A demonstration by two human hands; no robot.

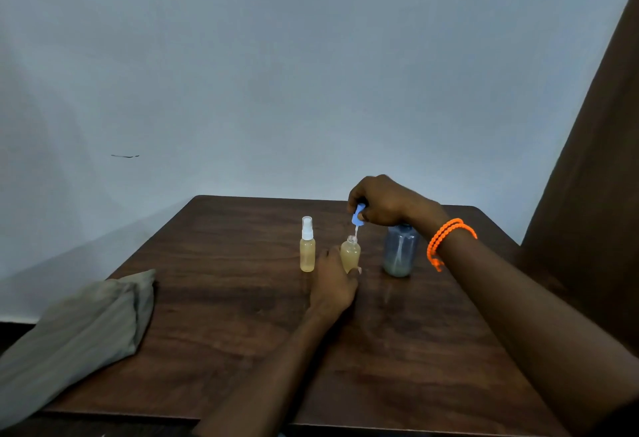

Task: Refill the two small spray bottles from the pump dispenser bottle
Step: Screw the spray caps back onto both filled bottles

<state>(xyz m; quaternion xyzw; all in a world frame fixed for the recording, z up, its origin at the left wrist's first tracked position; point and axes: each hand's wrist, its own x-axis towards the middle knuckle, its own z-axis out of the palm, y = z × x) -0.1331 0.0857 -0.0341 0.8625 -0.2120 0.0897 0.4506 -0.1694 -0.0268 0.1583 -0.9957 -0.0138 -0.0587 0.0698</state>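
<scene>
My left hand (pixel 333 284) rests on the table (pixel 242 298) with its fingers curled round the lower part of the open bottle (pixel 350 253), which stands upright, its neck uncovered and yellowish liquid filling most of it. Just above that neck, my right hand (pixel 383 203) pinches the blue pump head (pixel 358 215) between thumb and fingers; the thin clear tube under the head points down at the bottle's mouth, and I cannot tell whether its tip is inside yet. Just left of my left hand stands the second spray bottle (pixel 307 246), upright, white sprayer on, also holding yellowish liquid, apart from my fingers. To the right of the open bottle, under my right wrist, stands the grey dispenser bottle (pixel 399 251), topless, with only a little pale liquid at its bottom. An orange band (pixel 446 239) circles my right wrist. Well to the left of both hands, a folded grey cloth (pixel 79 336) lies over the table's near-left edge.
</scene>
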